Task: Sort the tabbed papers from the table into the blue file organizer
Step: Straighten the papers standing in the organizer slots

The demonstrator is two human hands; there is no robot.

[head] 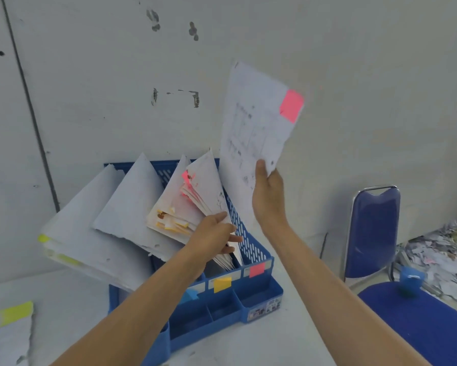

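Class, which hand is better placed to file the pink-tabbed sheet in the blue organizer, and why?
Right: the right hand grips the pink-tabbed sheet near the pink-labelled slot, while the left hand presses its papers aside.

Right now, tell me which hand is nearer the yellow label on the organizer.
Left. The left hand touches the papers just above the yellow label; the right hand is higher, holding up a sheet.

A white table (71,294) carries a blue file organizer (259,299), which stands directly below the left hand (211,236) with its small front compartments toward the person. Well to the left of that hand and nearer the person, a loose white sheet (8,342) with ragged edges lies flat on the tabletop, a yellow-green tab (16,313) stuck at its top edge.
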